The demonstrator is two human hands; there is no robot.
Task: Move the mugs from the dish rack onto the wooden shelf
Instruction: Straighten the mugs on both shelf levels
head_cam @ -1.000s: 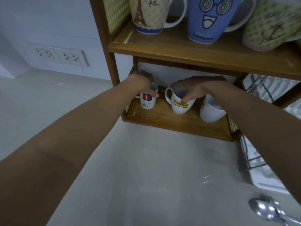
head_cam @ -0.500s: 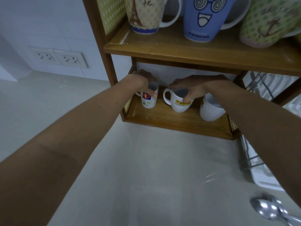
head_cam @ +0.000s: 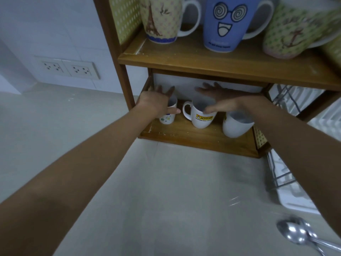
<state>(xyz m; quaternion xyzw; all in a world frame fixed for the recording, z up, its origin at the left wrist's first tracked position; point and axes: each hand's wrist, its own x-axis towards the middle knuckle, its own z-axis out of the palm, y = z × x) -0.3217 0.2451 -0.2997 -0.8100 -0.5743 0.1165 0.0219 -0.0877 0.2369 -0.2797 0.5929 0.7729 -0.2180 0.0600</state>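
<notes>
On the lower board of the wooden shelf [head_cam: 193,139] stand three white mugs. A small mug with coloured dots [head_cam: 168,118] is at the left, a mug with a yellow logo [head_cam: 201,118] in the middle, and a plain white mug [head_cam: 235,126] at the right. My left hand [head_cam: 156,102] hovers over the small mug with its fingers spread. My right hand [head_cam: 219,97] is spread above the logo mug, and neither hand holds anything. The upper board [head_cam: 221,61] carries three tall patterned mugs.
A wire dish rack [head_cam: 287,170] on a white tray stands to the right of the shelf, partly behind my right arm. Metal spoons [head_cam: 297,235] lie at the bottom right. A double wall socket [head_cam: 68,68] is on the tiled wall at left. Pale countertop [head_cam: 147,191] lies below.
Both hands have let go of the mugs they gripped by the rim, and their fingers have spread open above them. The two mugs stay standing on the lower board.
</notes>
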